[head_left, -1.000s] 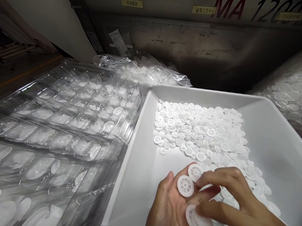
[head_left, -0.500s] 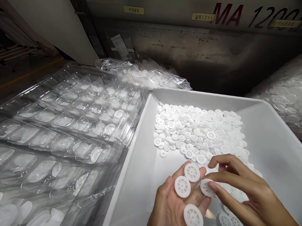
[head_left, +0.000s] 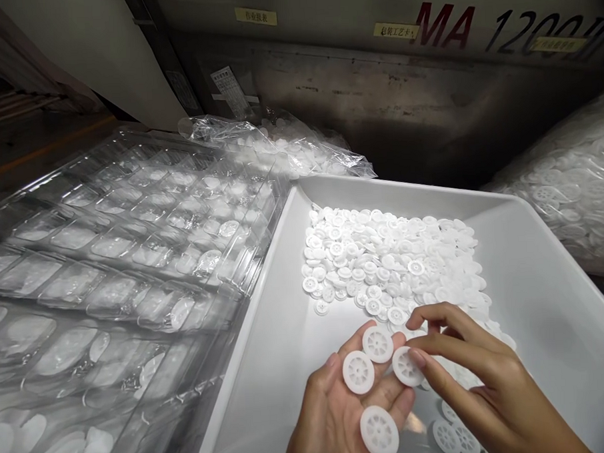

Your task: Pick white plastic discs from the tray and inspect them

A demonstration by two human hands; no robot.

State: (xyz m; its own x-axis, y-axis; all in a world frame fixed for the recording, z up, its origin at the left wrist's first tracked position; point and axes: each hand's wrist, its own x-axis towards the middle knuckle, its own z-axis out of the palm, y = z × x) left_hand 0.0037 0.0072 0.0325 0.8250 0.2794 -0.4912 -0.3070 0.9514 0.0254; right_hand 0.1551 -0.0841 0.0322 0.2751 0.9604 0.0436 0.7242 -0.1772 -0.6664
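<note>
My left hand (head_left: 337,415) is palm up over the front of the white tub (head_left: 260,362), cradling three spoked white plastic wheels (head_left: 358,372). Two lie against each other near its fingers; the third sits lower, at the edge of the palm. Between thumb and fingertips my right hand (head_left: 489,382) pinches another white plastic wheel (head_left: 407,366), its spoked face turned up, close beside the left fingertips. Beyond both hands a heap of the same wheels (head_left: 384,263) covers much of the tub floor. A few more loose wheels (head_left: 446,437) lie under my right hand, partly hidden by it.
Clear plastic trays (head_left: 117,244) with white parts in their pockets are stacked along the tub's left side. A clear bag of white parts (head_left: 299,153) lies behind the tub. Another full bag (head_left: 575,181) stands at right. A machine panel (head_left: 336,85) closes off the back.
The pinched wheel has tipped from slanted to nearly face-up beside the left fingers. The whole view has shifted slightly, so everything appears a little further left.
</note>
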